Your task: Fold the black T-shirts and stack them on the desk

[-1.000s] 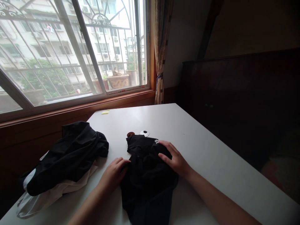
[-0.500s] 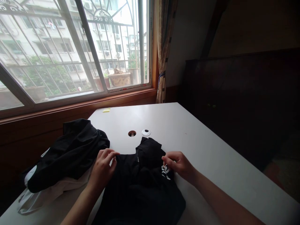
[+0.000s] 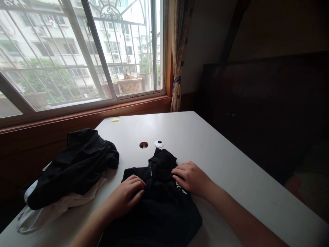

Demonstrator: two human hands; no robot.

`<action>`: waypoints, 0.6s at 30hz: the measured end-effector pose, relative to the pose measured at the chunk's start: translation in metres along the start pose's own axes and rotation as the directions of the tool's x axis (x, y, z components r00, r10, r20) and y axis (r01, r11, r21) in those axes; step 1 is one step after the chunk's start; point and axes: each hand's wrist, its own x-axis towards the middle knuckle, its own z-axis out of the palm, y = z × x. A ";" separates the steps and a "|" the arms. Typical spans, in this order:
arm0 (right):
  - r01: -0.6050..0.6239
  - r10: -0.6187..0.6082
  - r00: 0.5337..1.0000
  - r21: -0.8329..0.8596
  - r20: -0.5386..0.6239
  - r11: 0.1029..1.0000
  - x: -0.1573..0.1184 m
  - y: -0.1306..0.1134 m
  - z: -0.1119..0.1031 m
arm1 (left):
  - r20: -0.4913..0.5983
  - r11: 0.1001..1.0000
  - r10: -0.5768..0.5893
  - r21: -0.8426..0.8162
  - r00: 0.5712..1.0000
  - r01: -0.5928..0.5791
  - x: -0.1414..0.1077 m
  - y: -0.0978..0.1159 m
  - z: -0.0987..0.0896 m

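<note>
A black garment (image 3: 154, 212) with a white print near its right edge lies on the white table, its upper end rumpled. My left hand (image 3: 130, 193) rests on the garment's left part, palm down, fingers somewhat bent and laid on the cloth. On the right side, my right hand (image 3: 189, 176) lies over the fabric beside the white print, fingers slightly apart and flat. Neither hand pinches the cloth visibly.
On the left of the white table (image 3: 216, 161) is a pile of black clothing (image 3: 79, 168) over a white cloth (image 3: 48, 216). Beyond the garment are a round hole (image 3: 144, 145), a white cap (image 3: 159, 144) and a yellow note (image 3: 115, 119).
My left hand has moved right from the garment's left edge onto the cloth. My right hand has opened from a pinch and lies flatter on it, slightly further left.
</note>
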 end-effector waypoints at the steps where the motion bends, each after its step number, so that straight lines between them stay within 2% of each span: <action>1: -0.002 0.002 1.000 -0.034 0.012 0.999 0.000 -0.001 -0.003 | 0.007 1.000 0.002 -0.026 1.000 -0.002 0.000 0.001 -0.001; 6: -0.047 0.047 0.999 -0.075 -0.001 0.996 -0.007 -0.005 -0.009 | 0.078 0.993 0.050 -0.110 0.996 -0.041 0.000 0.012 -0.002; 13: -0.080 0.085 0.971 0.033 -0.222 0.996 -0.005 0.005 -0.001 | 0.152 0.983 0.157 -0.119 0.976 -0.139 0.003 0.018 0.005; 15: -0.076 0.080 0.980 0.033 -0.182 0.997 -0.006 0.009 0.001 | 0.194 0.981 0.178 -0.107 0.965 -0.160 0.004 0.020 0.009; 18: -0.099 0.100 0.993 0.019 -0.059 0.995 -0.008 0.012 0.002 | 0.246 0.979 0.199 -0.096 0.949 -0.181 0.007 0.027 0.014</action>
